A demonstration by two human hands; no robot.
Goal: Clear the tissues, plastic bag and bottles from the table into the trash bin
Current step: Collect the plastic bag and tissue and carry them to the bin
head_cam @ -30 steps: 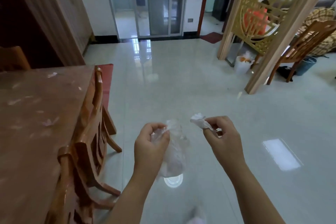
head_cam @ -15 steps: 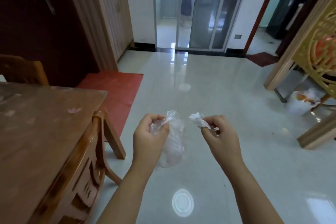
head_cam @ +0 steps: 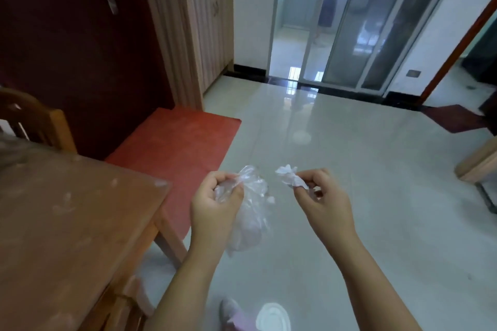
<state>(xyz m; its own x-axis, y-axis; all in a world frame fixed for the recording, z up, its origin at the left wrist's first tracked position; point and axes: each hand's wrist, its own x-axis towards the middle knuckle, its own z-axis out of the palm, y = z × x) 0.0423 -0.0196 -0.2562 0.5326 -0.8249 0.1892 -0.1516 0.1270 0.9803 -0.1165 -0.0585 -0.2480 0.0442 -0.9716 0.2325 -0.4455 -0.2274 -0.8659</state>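
My left hand (head_cam: 215, 204) is closed on a clear crumpled plastic bag (head_cam: 251, 212) that hangs down below the fist. My right hand (head_cam: 321, 203) pinches a small white crumpled tissue (head_cam: 289, 177) between thumb and fingers. Both hands are held out over the tiled floor, to the right of the wooden table (head_cam: 67, 217). The table top shows only faint pale smears. No trash bin and no bottles are in view.
A wooden chair (head_cam: 35, 118) stands behind the table at the left. A red mat (head_cam: 174, 148) lies before a dark door (head_cam: 80, 48). Glass sliding doors (head_cam: 363, 21) are ahead. A wooden post base (head_cam: 478, 164) is at the right edge.
The view has swung left: the lattice screen and white bin on the right have left the frame, and the dark door and red mat have come in. Both hands keep their holds.
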